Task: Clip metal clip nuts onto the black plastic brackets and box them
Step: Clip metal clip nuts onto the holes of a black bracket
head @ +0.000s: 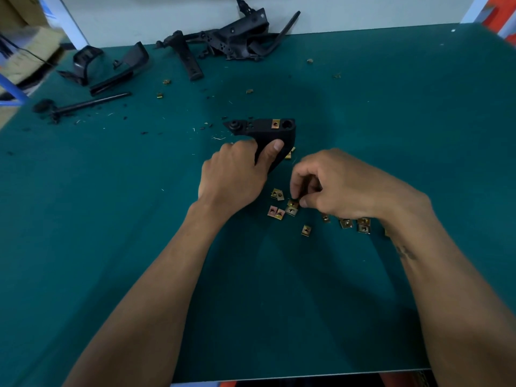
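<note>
Bracket [268,135], black plastic, stands on the green bench [111,219] in the left hand [237,174]'s closed grip, one clip nut [275,124] already fitted. Right hand [335,185] pinches a loose nut [293,203] from the scatter; next it needs aligning with a bracket edge.

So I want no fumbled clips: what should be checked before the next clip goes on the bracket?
1. Bracket held steady by left hand: ok.
2. First clip seated on bracket: ok.
3. Right hand pinching one loose clip: cannot tell, fingers hide it.
4. More clips within reach on the mat: ok.
5. Box in view for finished brackets: not ok.
</note>
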A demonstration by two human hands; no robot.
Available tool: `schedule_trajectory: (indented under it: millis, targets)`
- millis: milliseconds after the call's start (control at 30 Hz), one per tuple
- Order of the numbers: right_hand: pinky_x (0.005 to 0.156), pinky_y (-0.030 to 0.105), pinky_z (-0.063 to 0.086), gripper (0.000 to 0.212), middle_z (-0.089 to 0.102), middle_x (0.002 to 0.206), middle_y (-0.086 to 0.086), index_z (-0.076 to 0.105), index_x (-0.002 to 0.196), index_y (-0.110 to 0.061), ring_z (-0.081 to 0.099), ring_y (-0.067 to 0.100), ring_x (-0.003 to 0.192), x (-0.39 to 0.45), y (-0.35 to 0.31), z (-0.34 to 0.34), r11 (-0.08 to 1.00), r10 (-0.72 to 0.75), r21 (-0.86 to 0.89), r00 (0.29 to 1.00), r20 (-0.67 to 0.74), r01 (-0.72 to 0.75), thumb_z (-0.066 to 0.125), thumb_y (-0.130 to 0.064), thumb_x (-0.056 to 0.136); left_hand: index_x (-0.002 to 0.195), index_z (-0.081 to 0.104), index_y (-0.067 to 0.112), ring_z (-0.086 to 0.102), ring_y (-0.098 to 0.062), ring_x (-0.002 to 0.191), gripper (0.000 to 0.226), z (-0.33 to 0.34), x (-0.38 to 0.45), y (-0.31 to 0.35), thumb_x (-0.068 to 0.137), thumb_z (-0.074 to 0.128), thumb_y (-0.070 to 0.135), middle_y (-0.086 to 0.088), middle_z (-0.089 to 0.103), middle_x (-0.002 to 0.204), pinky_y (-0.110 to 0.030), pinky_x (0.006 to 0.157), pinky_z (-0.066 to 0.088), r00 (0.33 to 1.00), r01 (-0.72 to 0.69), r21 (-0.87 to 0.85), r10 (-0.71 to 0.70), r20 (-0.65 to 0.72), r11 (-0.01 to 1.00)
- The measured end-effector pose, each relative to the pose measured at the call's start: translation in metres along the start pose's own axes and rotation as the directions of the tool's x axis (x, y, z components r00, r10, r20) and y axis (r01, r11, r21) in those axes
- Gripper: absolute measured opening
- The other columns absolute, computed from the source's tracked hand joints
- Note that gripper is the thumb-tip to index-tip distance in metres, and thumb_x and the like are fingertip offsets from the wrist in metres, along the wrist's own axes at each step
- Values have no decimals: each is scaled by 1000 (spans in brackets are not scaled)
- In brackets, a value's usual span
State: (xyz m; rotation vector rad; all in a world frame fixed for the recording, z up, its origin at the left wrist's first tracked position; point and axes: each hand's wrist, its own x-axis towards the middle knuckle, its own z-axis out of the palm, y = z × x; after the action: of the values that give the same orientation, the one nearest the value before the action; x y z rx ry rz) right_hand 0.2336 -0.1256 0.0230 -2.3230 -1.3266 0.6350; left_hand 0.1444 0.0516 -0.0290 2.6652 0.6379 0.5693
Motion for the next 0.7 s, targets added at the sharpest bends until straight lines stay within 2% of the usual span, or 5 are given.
schedule_trajectory:
  millis: [200, 400, 533, 633, 700]
  targets:
    - [65, 27, 56, 21, 72, 77, -7, 69, 83, -29, 67, 5, 70, 3, 10, 1, 998, -6, 66, 997, -83, 11, 74, -9, 91, 65, 35, 23, 43, -33, 66, 62, 0, 0, 1, 97, 27, 75, 5, 38, 65, -40, 60, 34, 1000, 9, 24, -9, 12, 1000]
    - [58, 22, 55, 7, 76, 80, -7, 63, 101, -17, 71, 10, 60, 10, 20, 0, 947, -3, 284, 884, -467, 153, 62, -10, 101, 64, 35, 22, 47, -34, 66, 62, -2, 0, 2, 98, 28, 74, 4, 42, 65, -40, 59, 35, 1000, 8, 10, -8, 30, 1000]
    - [63, 25, 58, 15, 76, 78, 4, 64, 116, -6, 74, 20, 63, 13, 25, -1, 822, 102, 509, 816, -570, 253, 61, -6, 102, 64, 33, 23, 45, -34, 67, 61, -3, -2, 5, 98, 28, 73, -1, 45, 68, -40, 61, 35, 999, -10, 17, 10, 38, 1000]
    - [71, 25, 60, 7, 78, 83, 9, 65, 106, -3, 77, 26, 74, 14, 24, 0, 690, 189, 658, 802, -567, 303, 61, -3, 102, 65, 29, 25, 54, -40, 73, 58, -4, -4, 7, 99, 26, 72, -10, 56, 76, -41, 60, 36, 997, -66, 44, 65, 36, 997]
    - [65, 24, 59, 5, 77, 79, 11, 68, 100, -6, 76, 27, 68, 15, 24, -3, 624, 245, 715, 789, -564, 317, 64, -7, 101, 66, 28, 25, 58, -41, 76, 56, -4, -6, 8, 99, 25, 71, -11, 56, 77, -41, 60, 36, 992, -123, 63, 120, 37, 990]
